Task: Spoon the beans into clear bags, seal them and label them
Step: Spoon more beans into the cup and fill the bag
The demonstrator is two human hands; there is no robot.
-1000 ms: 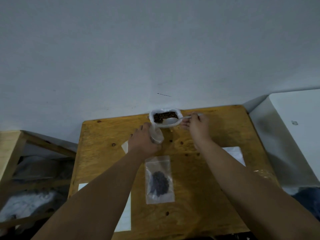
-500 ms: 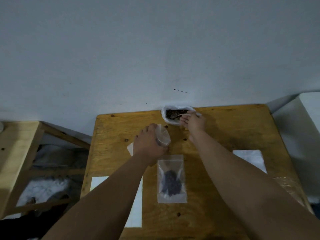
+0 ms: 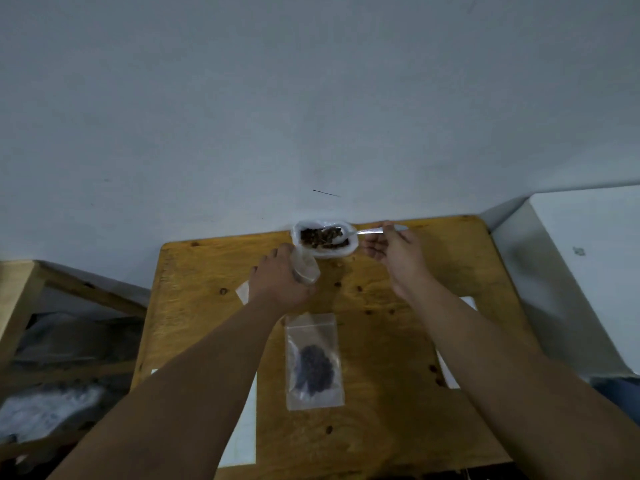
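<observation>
A white container (image 3: 349,249) of dark beans (image 3: 317,238) stands at the far edge of the wooden table (image 3: 398,341), against the wall. My right hand (image 3: 398,252) pinches a white plastic spoon (image 3: 363,232), its bowl heaped with beans above the container. My left hand (image 3: 282,282) grips an empty clear bag (image 3: 304,268) held upright just left of and in front of the container. A flat clear bag with beans inside (image 3: 314,362) lies in the middle of the table between my forearms.
White label sheets lie at the table's left front (image 3: 242,427) and right side (image 3: 467,303). A small white piece (image 3: 242,292) peeks out beside my left wrist. A wooden frame (image 3: 20,306) stands to the left, a white surface (image 3: 588,258) to the right.
My right hand drew back to the right and lifted the spoon, loaded with beans, out of the container. My left hand keeps holding the clear bag in about the same spot.
</observation>
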